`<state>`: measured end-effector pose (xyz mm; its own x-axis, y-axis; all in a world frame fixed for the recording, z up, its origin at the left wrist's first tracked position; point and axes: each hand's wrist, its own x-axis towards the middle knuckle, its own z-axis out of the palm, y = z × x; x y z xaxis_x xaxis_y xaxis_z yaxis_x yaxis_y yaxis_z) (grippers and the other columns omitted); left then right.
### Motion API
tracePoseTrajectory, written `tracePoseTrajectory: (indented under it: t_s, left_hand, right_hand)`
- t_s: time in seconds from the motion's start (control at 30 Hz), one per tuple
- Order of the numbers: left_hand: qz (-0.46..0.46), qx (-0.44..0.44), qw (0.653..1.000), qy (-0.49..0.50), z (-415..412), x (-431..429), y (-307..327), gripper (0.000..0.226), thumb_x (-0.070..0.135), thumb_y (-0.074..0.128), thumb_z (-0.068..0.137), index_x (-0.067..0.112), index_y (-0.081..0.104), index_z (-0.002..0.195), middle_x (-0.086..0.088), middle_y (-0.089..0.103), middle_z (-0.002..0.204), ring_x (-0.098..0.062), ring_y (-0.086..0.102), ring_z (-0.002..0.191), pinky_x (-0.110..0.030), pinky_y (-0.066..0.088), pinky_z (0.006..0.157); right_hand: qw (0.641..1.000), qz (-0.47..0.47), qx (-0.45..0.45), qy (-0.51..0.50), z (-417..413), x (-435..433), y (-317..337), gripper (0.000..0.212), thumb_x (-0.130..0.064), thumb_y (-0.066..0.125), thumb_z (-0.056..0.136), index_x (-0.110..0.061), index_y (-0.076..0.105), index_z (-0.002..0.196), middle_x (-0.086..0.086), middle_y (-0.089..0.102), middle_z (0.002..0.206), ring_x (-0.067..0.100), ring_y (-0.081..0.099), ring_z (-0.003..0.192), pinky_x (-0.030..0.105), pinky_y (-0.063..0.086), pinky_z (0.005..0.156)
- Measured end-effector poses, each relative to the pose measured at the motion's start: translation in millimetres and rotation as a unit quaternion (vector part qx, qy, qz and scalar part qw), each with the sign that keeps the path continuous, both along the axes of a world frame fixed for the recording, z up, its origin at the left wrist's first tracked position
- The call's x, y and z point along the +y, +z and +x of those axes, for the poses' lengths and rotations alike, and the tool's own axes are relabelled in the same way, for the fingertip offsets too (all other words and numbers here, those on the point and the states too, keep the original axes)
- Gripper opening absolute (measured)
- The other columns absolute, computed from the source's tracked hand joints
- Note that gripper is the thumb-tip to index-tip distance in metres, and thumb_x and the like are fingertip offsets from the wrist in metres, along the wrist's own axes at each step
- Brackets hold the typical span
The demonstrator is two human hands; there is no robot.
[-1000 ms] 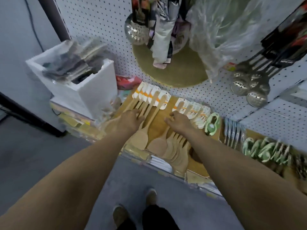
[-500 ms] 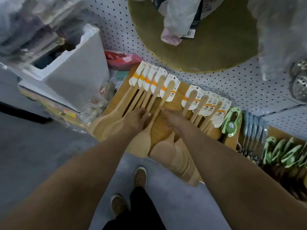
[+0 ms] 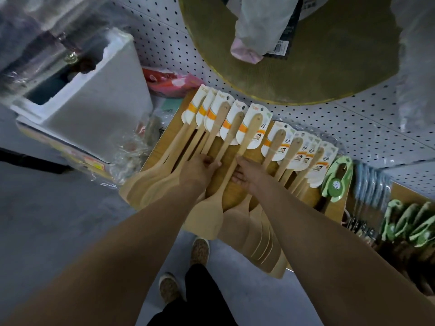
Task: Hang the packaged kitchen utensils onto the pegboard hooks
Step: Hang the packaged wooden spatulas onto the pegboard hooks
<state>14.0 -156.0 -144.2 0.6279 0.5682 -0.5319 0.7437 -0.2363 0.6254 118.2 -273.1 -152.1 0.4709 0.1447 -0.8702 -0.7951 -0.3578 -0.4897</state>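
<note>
- Both hands have closed in since a second ago: the left hand (image 3: 200,169) and the right hand (image 3: 247,175), then set apart on the row of wooden spatulas (image 3: 213,208), now lie almost side by side at its middle, and the view has dropped nearer the display.
- Each spatula's long axis runs from its white card (image 3: 253,125) at the pegboard (image 3: 164,43) down to its blade nearest the person.
- One spatula passes through the gap between the two hands, its handle above them and its blade below; each hand looks about equally near it.
- Left-hand fingers (image 3: 213,164) curl around handles in the left bunch, seemingly grasping them.
- Right hand lies flat and loose, pressing against the right bunch; I cannot tell whether it grips anything.
- My judgement: the cards already hang on hooks, so this is spacing.
</note>
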Motion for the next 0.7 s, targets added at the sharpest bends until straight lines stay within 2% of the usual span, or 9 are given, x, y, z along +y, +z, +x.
tracePoseTrajectory:
  t_s: [0.13,0.2,0.3,0.4,0.47,0.57,0.63,0.7]
  left_hand:
    - [-0.016,0.031,0.999,0.012,2.6,-0.5,-0.2,0.051,0.052,0.072,0.082,0.020,0.067,0.121,-0.003,0.069,0.118,-0.024,0.060,0.114,-0.039,0.049,0.100]
    - [-0.024,0.033,0.999,0.016,-1.3,-2.4,1.3,0.047,0.044,0.073,0.084,0.018,0.069,0.122,-0.003,0.067,0.123,-0.023,0.059,0.118,-0.032,0.045,0.101]
    - [-0.040,0.005,0.999,0.027,-15.1,-8.7,8.6,0.034,0.032,0.069,0.091,0.013,0.071,0.119,0.000,0.067,0.119,-0.021,0.057,0.119,-0.022,0.037,0.091]
    - [-0.066,-0.027,0.996,0.053,-35.7,-16.6,20.7,0.033,0.031,0.066,0.092,0.012,0.072,0.118,-0.003,0.068,0.120,-0.023,0.059,0.117,-0.026,0.041,0.097]
    - [-0.102,-0.047,0.991,0.077,-51.7,-23.6,32.9,0.032,0.031,0.064,0.092,0.013,0.073,0.117,-0.005,0.069,0.119,-0.023,0.062,0.111,-0.034,0.047,0.101]
    - [-0.150,-0.079,0.983,0.077,-75.4,-41.7,57.1,0.022,0.028,0.057,0.097,0.015,0.073,0.106,-0.006,0.072,0.105,-0.022,0.067,0.097,-0.042,0.054,0.096]
    - [-0.169,-0.112,0.977,0.068,-90.0,-61.4,75.6,0.020,0.024,0.053,0.100,0.014,0.070,0.096,-0.010,0.073,0.101,-0.020,0.069,0.087,-0.039,0.057,0.089]
    - [-0.192,-0.137,0.970,0.065,-102.7,-86.4,94.7,0.021,0.020,0.049,0.103,0.011,0.066,0.096,-0.012,0.073,0.097,-0.014,0.067,0.073,-0.030,0.059,0.073]
  right_hand:
    - [0.999,0.024,0.009,-0.022,-7.4,-11.6,6.3,0.019,-0.034,0.058,0.102,-0.018,0.065,0.109,0.004,0.072,0.103,0.017,0.068,0.093,0.031,0.054,0.072]
    - [0.999,0.024,0.006,-0.032,-12.0,-16.6,10.2,0.021,-0.034,0.061,0.100,-0.018,0.066,0.112,0.006,0.073,0.106,0.019,0.069,0.096,0.032,0.055,0.070]
    - [0.998,0.028,0.001,-0.053,-21.8,-25.0,18.6,0.022,-0.034,0.065,0.097,-0.018,0.066,0.113,0.005,0.073,0.105,0.019,0.068,0.094,0.032,0.053,0.067]
    - [0.995,0.059,0.001,-0.075,-38.7,-37.2,31.9,0.018,-0.033,0.063,0.099,-0.019,0.066,0.110,0.004,0.072,0.100,0.016,0.067,0.086,0.031,0.053,0.067]
    - [0.993,0.077,-0.006,-0.094,-53.9,-50.1,44.1,0.016,-0.031,0.062,0.100,-0.017,0.066,0.108,0.004,0.072,0.096,0.016,0.067,0.082,0.030,0.054,0.067]
    - [0.988,0.097,-0.035,-0.118,-79.3,-75.4,69.6,0.023,-0.030,0.062,0.100,-0.014,0.066,0.115,0.006,0.071,0.095,0.017,0.067,0.079,0.030,0.058,0.067]
    - [0.983,0.096,-0.072,-0.137,-98.1,-98.0,89.9,0.022,-0.030,0.061,0.101,-0.014,0.066,0.114,0.005,0.070,0.090,0.017,0.065,0.073,0.032,0.059,0.070]
    - [0.975,0.092,-0.113,-0.165,-117.3,-124.8,108.3,0.018,-0.028,0.061,0.100,-0.015,0.067,0.111,0.007,0.069,0.088,0.018,0.065,0.070,0.033,0.060,0.068]
